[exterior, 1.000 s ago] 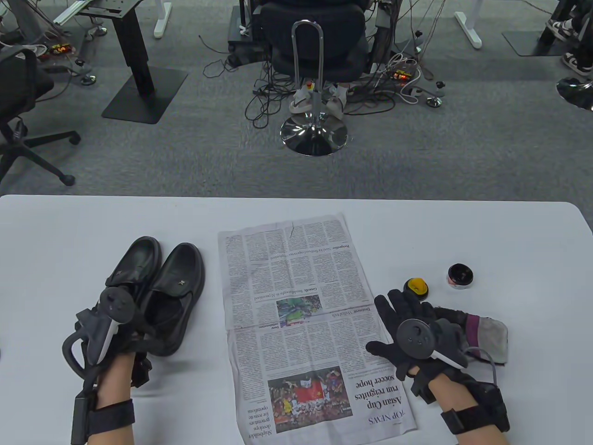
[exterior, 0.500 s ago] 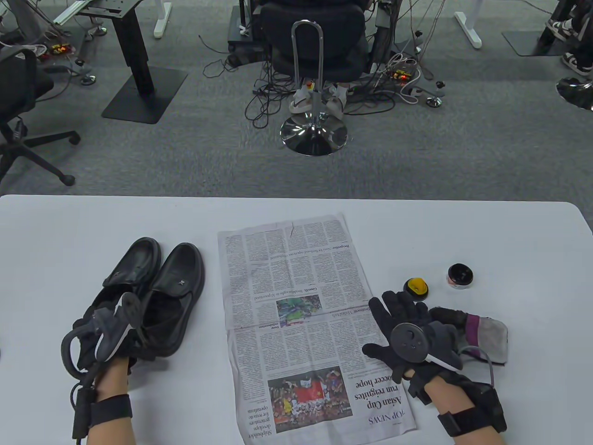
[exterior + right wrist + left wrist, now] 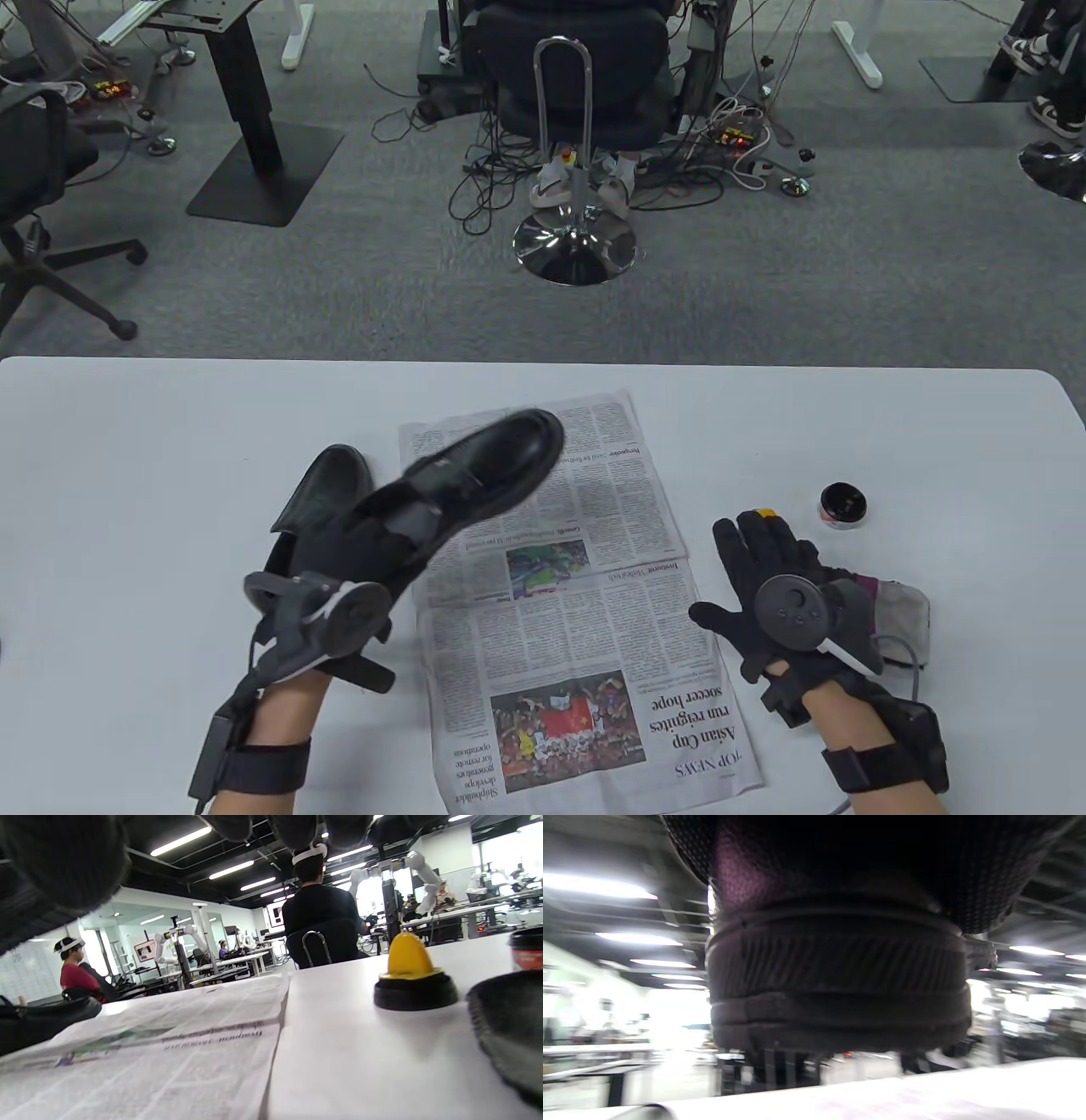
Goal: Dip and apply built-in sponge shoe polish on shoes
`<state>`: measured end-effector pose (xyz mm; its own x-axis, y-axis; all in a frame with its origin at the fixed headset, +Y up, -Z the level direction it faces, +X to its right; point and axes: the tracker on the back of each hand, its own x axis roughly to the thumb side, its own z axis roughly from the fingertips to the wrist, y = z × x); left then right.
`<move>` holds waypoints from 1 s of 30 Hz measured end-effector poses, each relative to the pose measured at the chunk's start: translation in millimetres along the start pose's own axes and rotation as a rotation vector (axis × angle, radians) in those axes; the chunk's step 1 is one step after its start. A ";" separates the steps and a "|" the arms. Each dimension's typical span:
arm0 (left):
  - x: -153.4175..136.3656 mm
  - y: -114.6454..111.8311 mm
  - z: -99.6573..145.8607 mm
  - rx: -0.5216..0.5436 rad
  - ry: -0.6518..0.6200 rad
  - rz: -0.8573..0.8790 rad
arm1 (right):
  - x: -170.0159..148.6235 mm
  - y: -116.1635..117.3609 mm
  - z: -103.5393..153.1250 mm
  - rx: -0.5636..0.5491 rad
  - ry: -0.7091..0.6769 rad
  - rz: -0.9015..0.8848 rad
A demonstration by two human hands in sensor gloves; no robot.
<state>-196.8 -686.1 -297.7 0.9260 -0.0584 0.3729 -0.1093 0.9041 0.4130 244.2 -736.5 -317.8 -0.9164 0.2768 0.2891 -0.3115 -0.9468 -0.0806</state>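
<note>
Your left hand (image 3: 339, 607) is gripping a black leather loafer (image 3: 475, 471) by its heel end and carrying it off the tabletop (image 3: 933, 441). The shoe's long axis is running from near-left to far-right, with the toe hanging over the far-left corner of the spread newspaper sheet (image 3: 577, 611). In the left wrist view you're only getting the ribbed sole (image 3: 835, 984) close up, blurred; the fingers themselves aren't visible there, so I'm reading the grip from the table view.

The second black loafer (image 3: 327, 492) is sitting flat on the tabletop, just left of the paper, partly under the lifted one.

Your right hand (image 3: 764, 586) is lying with fingers spread and straight, holding nothing, just right of the paper. The yellow dome sponge applicator on its black round base (image 3: 413, 978) is sitting directly beyond those fingertips, nearly hidden under them from above. The open black round polish tin (image 3: 842, 505) is standing further to the far right, apart from the hand.

So the right hand is the nearer one to the sponge: a straight forward reach looks like enough. The shoe probably wants setting on the paper first.
</note>
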 end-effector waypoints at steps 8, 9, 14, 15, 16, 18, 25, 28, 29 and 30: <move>70.3 -54.4 -0.6 -0.182 -0.239 -0.023 | -24.4 -9.8 -0.1 0.042 0.093 -0.050; 72.3 -57.2 -0.1 -0.197 -0.249 -0.034 | -27.4 -10.3 -0.5 0.078 0.107 -0.053; 77.5 -68.6 4.7 -0.237 -0.287 -0.030 | -40.1 -13.7 -0.2 0.177 0.176 -0.040; 79.2 -70.8 5.4 -0.254 -0.297 -0.052 | -44.3 -14.8 0.2 0.191 0.199 -0.027; 79.6 -72.6 6.6 -0.251 -0.301 -0.085 | -48.3 -15.5 0.3 0.205 0.219 -0.014; 78.5 -78.8 6.0 -0.306 -0.287 -0.075 | -57.1 -15.8 1.5 0.280 0.286 0.013; 78.8 -83.5 6.5 -0.374 -0.246 -0.054 | -97.5 1.9 10.3 0.611 0.573 0.059; 78.2 -84.5 5.5 -0.387 -0.240 -0.029 | -115.0 15.8 13.8 0.685 0.625 0.069; 78.2 -84.7 5.3 -0.388 -0.240 -0.029 | -119.0 18.4 15.0 0.695 0.641 0.068; 78.2 -84.9 5.1 -0.390 -0.240 -0.028 | -123.7 21.5 16.1 0.700 0.654 0.060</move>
<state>-116.9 -769.5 -299.4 0.8119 -0.1402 0.5667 0.1019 0.9899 0.0990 355.0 -793.8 -339.9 -0.9508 0.0609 -0.3037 -0.2330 -0.7867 0.5717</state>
